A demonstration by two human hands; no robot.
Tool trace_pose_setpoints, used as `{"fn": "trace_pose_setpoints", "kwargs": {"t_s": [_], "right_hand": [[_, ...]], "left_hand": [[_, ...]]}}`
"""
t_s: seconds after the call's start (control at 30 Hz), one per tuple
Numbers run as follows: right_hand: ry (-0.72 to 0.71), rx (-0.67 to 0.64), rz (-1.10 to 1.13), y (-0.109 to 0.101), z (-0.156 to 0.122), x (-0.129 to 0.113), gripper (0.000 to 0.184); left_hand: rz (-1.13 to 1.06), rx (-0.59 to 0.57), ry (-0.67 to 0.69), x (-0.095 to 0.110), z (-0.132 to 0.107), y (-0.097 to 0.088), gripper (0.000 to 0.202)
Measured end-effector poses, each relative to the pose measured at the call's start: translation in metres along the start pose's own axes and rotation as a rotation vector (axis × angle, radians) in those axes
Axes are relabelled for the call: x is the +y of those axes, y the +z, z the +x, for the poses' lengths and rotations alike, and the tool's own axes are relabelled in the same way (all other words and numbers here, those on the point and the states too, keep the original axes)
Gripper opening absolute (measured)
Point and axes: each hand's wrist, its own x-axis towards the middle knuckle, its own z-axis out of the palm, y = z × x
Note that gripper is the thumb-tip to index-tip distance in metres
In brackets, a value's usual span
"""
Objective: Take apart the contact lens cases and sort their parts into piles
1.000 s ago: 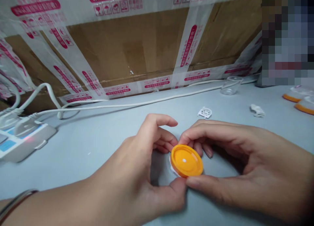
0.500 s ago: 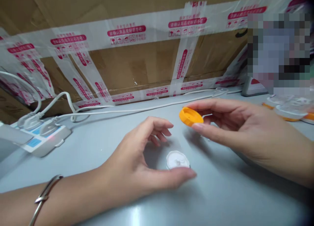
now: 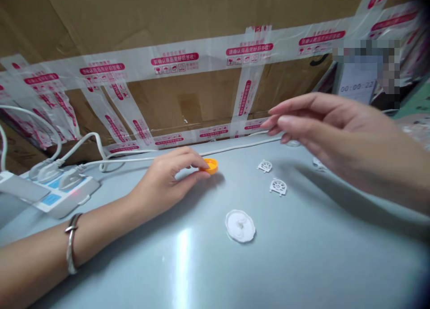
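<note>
My left hand (image 3: 168, 177) pinches an orange round cap (image 3: 210, 166) between thumb and fingers, low over the grey table (image 3: 302, 264) near the back cable. A white round disc part (image 3: 240, 226) lies alone on the table in front, apart from both hands. My right hand (image 3: 329, 125) hovers higher at the right with its fingers stretched out and together, holding nothing I can see. Two small white wheel-like parts (image 3: 278, 186) lie below its fingertips.
A large taped cardboard box (image 3: 188, 76) forms a wall along the back. A white power strip (image 3: 57, 192) with plugs and white cables (image 3: 235, 144) sits at the left. A small timer display (image 3: 357, 87) stands at the far right.
The orange cap came off the white disc in my right hand and passed to my left hand, which carried it back left. The right hand rose, empty.
</note>
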Motion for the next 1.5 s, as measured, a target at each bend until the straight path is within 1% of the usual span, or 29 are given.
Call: {"fn": "trace_pose_setpoints", "kwargs": {"t_s": [0.03,0.07,0.1,0.17,0.23,0.3,0.33,0.4,0.53,0.6,0.67,0.77,0.83,0.9,0.93,0.97,1.0,1.07,1.13,1.23,1.3,1.4,1.5], "right_hand": [[-0.010,0.028,-0.053,-0.007,0.008,0.003,0.028],[0.004,0.021,-0.118,-0.013,0.015,0.006,0.028],[0.038,-0.015,-0.187,-0.018,0.021,0.010,0.029],[0.120,-0.162,-0.322,-0.025,0.028,0.017,0.031],[0.145,-0.364,-0.439,-0.027,0.028,0.023,0.036],[0.088,-0.522,-0.529,-0.025,0.025,0.027,0.046],[0.048,-0.576,-0.558,-0.024,0.024,0.028,0.051],[-0.018,-0.626,-0.573,-0.021,0.020,0.030,0.054],[-0.041,-0.630,-0.567,-0.019,0.019,0.036,0.044],[-0.052,-0.620,-0.563,-0.020,0.020,0.040,0.037],[-0.056,-0.617,-0.555,-0.020,0.021,0.043,0.034],[-0.031,-0.591,-0.560,-0.018,0.022,0.044,0.034],[-0.042,-0.499,-0.578,-0.015,0.019,0.041,0.036],[-0.109,-0.380,-0.564,-0.011,0.011,0.033,0.037],[-0.151,-0.349,-0.539,-0.007,0.005,0.028,0.036],[-0.190,-0.353,-0.508,-0.004,-0.002,0.023,0.035],[-0.218,-0.393,-0.475,0.000,-0.009,0.019,0.033],[-0.235,-0.514,-0.425,0.007,-0.025,0.011,0.033],[-0.230,-0.586,-0.389,0.014,-0.037,0.008,0.035],[-0.229,-0.624,-0.345,0.021,-0.046,0.008,0.037],[-0.226,-0.645,-0.323,0.023,-0.047,0.008,0.032],[-0.205,-0.659,-0.297,0.025,-0.047,0.008,0.024],[-0.165,-0.665,-0.270,0.027,-0.047,0.008,0.018]], "left_hand": [[-0.005,-0.017,-0.044,-0.006,0.000,0.001,0.009],[-0.013,-0.040,-0.087,-0.011,0.001,0.003,0.010],[-0.020,-0.062,-0.124,-0.014,0.000,0.005,0.011],[-0.031,-0.084,-0.173,-0.018,0.000,0.008,0.013],[-0.027,-0.080,-0.182,-0.020,-0.001,0.011,0.014],[-0.011,-0.046,-0.167,-0.019,-0.003,0.012,0.015],[0.000,-0.023,-0.154,-0.019,-0.003,0.012,0.016],[0.023,0.023,-0.122,-0.016,-0.005,0.011,0.017],[0.036,0.074,-0.031,-0.005,-0.007,0.008,0.016],[0.014,0.059,0.014,0.002,-0.008,0.007,0.016],[-0.037,0.002,0.046,0.009,-0.008,0.006,0.017],[-0.146,-0.150,0.047,0.016,-0.010,0.005,0.017],[-0.197,-0.239,0.017,0.020,-0.011,0.006,0.023],[-0.210,-0.280,-0.034,0.024,-0.011,0.007,0.033],[-0.210,-0.291,-0.063,0.025,-0.011,0.008,0.035],[-0.213,-0.304,-0.089,0.027,-0.012,0.009,0.035],[-0.222,-0.317,-0.110,0.028,-0.012,0.009,0.035],[-0.258,-0.338,-0.134,0.030,-0.012,0.010,0.033],[-0.295,-0.344,-0.148,0.031,-0.012,0.009,0.027],[-0.321,-0.364,-0.157,0.032,-0.011,0.005,0.015],[-0.325,-0.394,-0.161,0.035,-0.010,0.003,0.010],[-0.325,-0.400,-0.184,0.040,-0.008,0.001,0.010],[-0.319,-0.376,-0.236,0.045,-0.005,0.004,0.009]]}}
